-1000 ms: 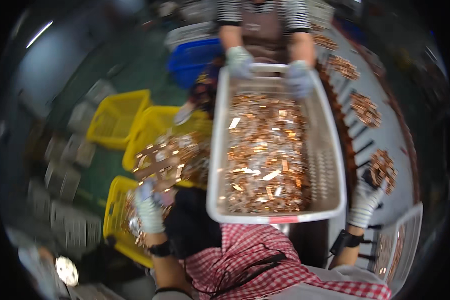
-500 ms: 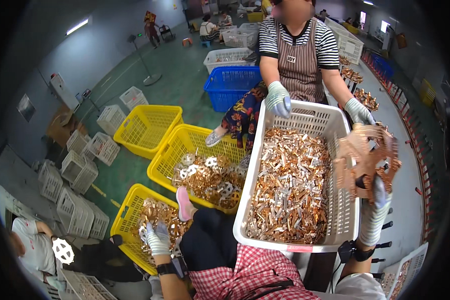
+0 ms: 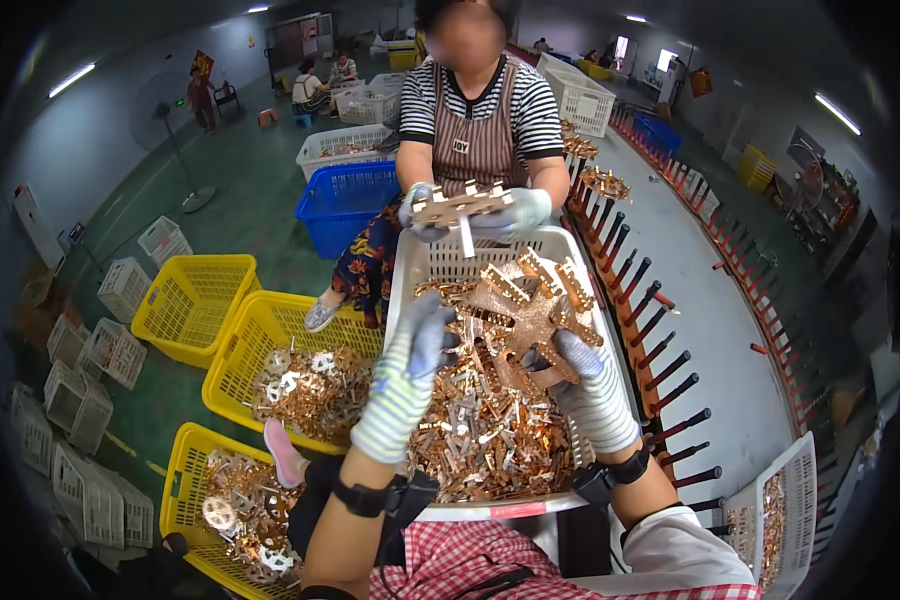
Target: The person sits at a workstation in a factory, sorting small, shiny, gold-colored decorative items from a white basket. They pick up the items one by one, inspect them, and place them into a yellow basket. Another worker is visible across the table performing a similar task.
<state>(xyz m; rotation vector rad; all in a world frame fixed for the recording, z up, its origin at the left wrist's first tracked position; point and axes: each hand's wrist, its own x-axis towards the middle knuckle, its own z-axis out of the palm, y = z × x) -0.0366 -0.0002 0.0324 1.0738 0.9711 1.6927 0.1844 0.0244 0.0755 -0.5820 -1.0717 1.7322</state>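
Observation:
My right hand (image 3: 596, 385), in a striped knit glove, grips a copper-coloured wheel-shaped metal part (image 3: 528, 318) by its lower right edge. The part has several spoke-like arms with raised rims and is held tilted above a white crate (image 3: 402, 262). Small copper and silver metal pieces (image 3: 490, 440) fill much of that crate. My left hand (image 3: 407, 365), gloved alike, hovers over the crate's left side, to the left of the part. Its fingers are bent and apart, with nothing visible in them.
Across the crate a co-worker's gloved hands (image 3: 478, 212) hold a similar metal part. Yellow baskets (image 3: 225, 390) with metal parts stand to my left, a blue basket (image 3: 335, 205) beyond. A rack of black-handled rods (image 3: 660, 355) lines the right; a white basket (image 3: 740, 520) is near my right arm.
My left hand has moved from the near yellow basket to above the white crate. My right hand has brought the metal part leftward over the crate. The co-worker now holds a part.

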